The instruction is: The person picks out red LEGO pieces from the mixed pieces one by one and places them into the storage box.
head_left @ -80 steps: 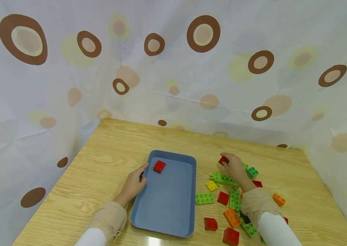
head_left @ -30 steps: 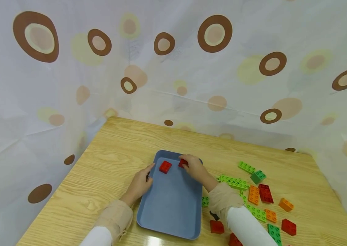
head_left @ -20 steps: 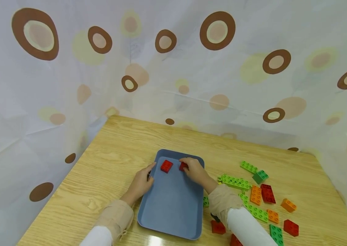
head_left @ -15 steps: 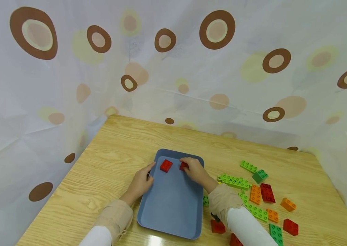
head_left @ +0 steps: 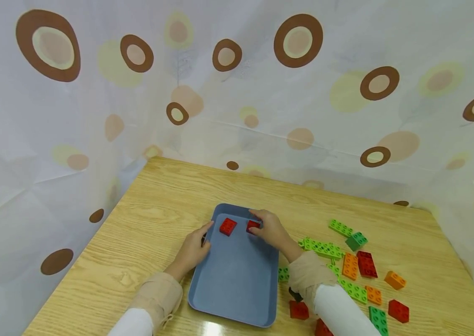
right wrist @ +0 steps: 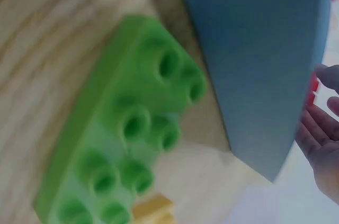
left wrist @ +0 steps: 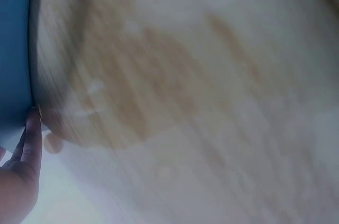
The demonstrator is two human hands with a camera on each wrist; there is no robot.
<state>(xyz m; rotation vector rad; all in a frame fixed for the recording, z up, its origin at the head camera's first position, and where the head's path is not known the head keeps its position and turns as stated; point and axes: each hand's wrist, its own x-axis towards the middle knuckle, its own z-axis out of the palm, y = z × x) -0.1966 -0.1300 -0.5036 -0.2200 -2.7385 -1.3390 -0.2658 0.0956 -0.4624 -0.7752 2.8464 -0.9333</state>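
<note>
In the head view a blue-grey tray (head_left: 233, 280) lies on the table. Two red building bricks are in its far part, one near the left side (head_left: 228, 227) and another toward the right (head_left: 252, 226). My right hand (head_left: 275, 231) is over the far right corner, thumb and fingers spread around the right-hand brick; its thumb tip overlaps the brick, and contact is unclear. My left hand (head_left: 191, 252) rests against the tray's left rim with its index finger straight. In the left wrist view, straight fingers (left wrist: 33, 144) touch the tray's outer wall (left wrist: 15, 49).
Right of the tray lie several loose bricks: light green (head_left: 323, 248), dark green (head_left: 356, 241), orange (head_left: 350, 266) and red (head_left: 366, 264). A green brick (right wrist: 127, 128) sits close beside the tray's right wall in the right wrist view. A patterned cloth (head_left: 237, 102) hangs behind the table.
My right hand carried a red brick from the right side of the table into the tray. Its fingers have just spread and let go. The left hand stays at the rim.
</note>
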